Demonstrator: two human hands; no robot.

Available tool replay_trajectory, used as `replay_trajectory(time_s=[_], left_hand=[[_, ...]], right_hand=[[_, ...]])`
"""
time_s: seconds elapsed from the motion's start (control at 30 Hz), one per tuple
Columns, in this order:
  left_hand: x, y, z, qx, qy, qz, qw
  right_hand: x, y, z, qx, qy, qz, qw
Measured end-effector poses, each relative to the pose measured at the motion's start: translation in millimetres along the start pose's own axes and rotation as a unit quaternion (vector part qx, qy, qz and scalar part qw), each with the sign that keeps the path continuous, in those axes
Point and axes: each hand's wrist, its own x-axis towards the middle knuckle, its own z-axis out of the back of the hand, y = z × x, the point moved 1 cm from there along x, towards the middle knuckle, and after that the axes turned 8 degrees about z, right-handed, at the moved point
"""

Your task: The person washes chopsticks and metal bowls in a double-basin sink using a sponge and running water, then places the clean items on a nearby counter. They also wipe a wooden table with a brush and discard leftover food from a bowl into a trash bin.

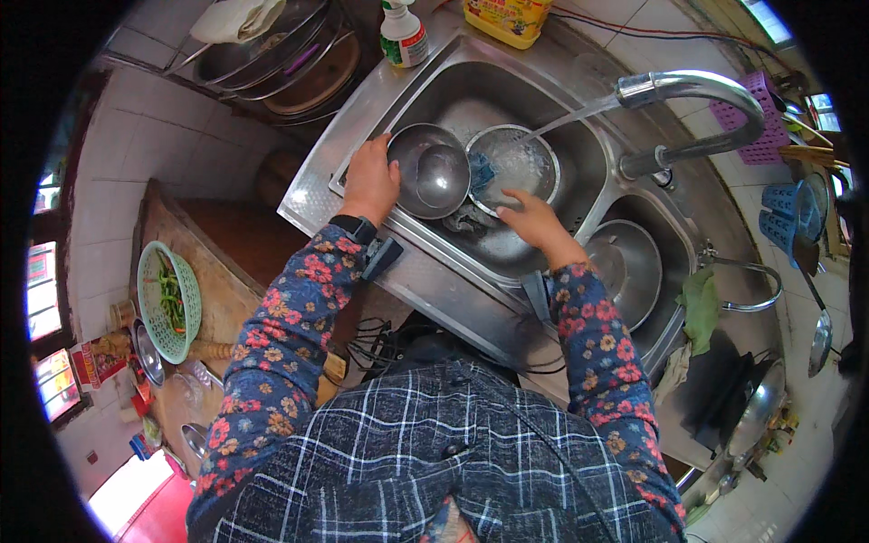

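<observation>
My left hand (pixel 373 175) grips the left rim of a round stainless steel bowl (pixel 434 171) at the left side of the large sink basin (pixel 577 234). Beside it, a second metal bowl (pixel 526 163) holds water, and a stream from the chrome faucet (pixel 736 139) runs into it. A blue scrubbing cloth (pixel 481 174) lies at that bowl's left side. Near its lower rim is my right hand (pixel 536 220), fingers apart, holding nothing. Under the two bowls, something greyish and translucent shows on the basin floor.
A smaller basin at the right holds a large metal bowl (pixel 628 271). Behind the sink stand a spray bottle (pixel 403 37) and a yellow container (pixel 508 20). A green cloth (pixel 698 309) hangs over the right edge. At left, a green basket (pixel 193 319) of green vegetables rests on a wooden surface.
</observation>
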Motion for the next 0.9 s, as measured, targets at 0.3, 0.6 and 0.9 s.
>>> replay_trajectory(time_s=[0.3,0.6,0.9], left_hand=[[21,7,0,0.071,0.036,0.039,0.996],[27,-3,-3,0.125,0.113,0.053,0.984],[22,-21,-7,0.084,0.202,0.112,0.969]], right_hand=[[83,-30,-59,0.026,-0.059,0.013,0.998],[82,-45,-52,0.247,-0.083,-0.082,0.962],[64,-37,-36,0.076,-0.064,-0.141,0.985]])
